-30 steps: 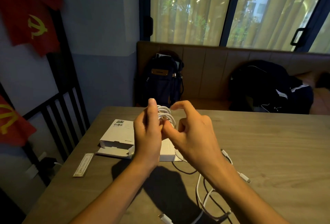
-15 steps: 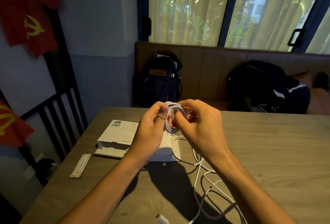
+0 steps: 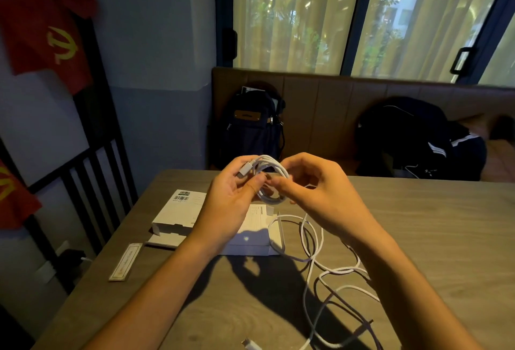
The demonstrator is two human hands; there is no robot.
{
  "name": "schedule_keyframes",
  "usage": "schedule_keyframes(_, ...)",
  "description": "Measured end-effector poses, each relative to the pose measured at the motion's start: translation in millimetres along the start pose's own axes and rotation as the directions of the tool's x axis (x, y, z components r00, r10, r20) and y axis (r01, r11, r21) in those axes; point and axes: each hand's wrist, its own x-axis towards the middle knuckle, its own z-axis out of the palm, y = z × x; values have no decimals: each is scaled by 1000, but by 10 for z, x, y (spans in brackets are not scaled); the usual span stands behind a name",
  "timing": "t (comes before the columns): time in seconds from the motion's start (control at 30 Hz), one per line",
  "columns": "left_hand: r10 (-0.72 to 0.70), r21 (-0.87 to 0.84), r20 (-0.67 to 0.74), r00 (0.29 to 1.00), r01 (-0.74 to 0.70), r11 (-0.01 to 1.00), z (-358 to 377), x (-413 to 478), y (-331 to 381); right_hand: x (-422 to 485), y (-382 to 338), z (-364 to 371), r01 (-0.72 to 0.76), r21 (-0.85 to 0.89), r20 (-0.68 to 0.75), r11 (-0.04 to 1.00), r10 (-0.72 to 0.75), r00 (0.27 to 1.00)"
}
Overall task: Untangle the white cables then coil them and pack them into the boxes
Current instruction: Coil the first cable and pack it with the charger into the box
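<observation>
A small coil of white cable [image 3: 271,179] is held up above the table between both hands. My left hand [image 3: 231,204] grips its left side, thumb across the loops, with a connector plug [image 3: 245,168] sticking out by the fingers. My right hand [image 3: 320,193] pinches the coil's right side with curled fingers. More white cable [image 3: 315,241] hangs from the coil and lies in loose tangled loops on the table under my right forearm. Two white boxes lie below the hands: one [image 3: 178,214] on the left, one [image 3: 256,235] partly hidden by my left wrist.
A wooden table [image 3: 432,238] holds everything. A narrow paper strip [image 3: 126,261] lies near its left edge. Another plug [image 3: 250,344] shows at the bottom edge. Behind the table is a bench with a dark backpack [image 3: 250,129] and a black jacket [image 3: 418,137].
The coil has grown and turned so its plug now shows at the left. My right hand has moved from drawing cable in to pinching the coil's right side. More loose cable lies in view.
</observation>
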Motion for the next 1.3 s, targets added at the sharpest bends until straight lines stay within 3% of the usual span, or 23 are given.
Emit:
schedule_keyframes(0.17, -29, 39, 170, 985, 23, 999, -21, -12, 63, 24, -2, -69, -60, 288, 65, 956, 43, 997)
schedule_keyframes(0.3, -50, 108, 213, 976, 28, 994, -35, -25, 74, 29, 40, -98, -84, 264, 120, 961, 53, 991)
schedule_keyframes(0.4, -67, 70, 178, 982, 55, 996, -38, -19, 56, 33, 56, -118, -137, 327, 142, 935, 95, 985)
schedule_keyframes(0.5, -85, -2, 173, 981, 87, 996, -44, -22, 62, 43, 76, -115, -124, 291, 136, 949, 87, 987)
schedule_keyframes(0.77, -87, -55, 123, 989, 95, 994, -64, -17, 85, 40, 94, -22, 111, 172, 50, 979, -122, 991)
schedule_keyframes(1.03, -86, -76, 150, 985, 98, 992, -120, -17, 177, 13, 73, -123, 138, 250, 178, 958, -186, 966)
schedule_keyframes(1.17, -99, -13, 176, 979, 103, 995, -119, -14, 168, 12, 79, -143, 95, 174, 246, 980, -137, 960)
schedule_keyframes(1.3, -82, 134, 182, 980, 58, 989, -149, 4, 175, 29, 106, -76, 117, 21, 149, 993, -119, 982)
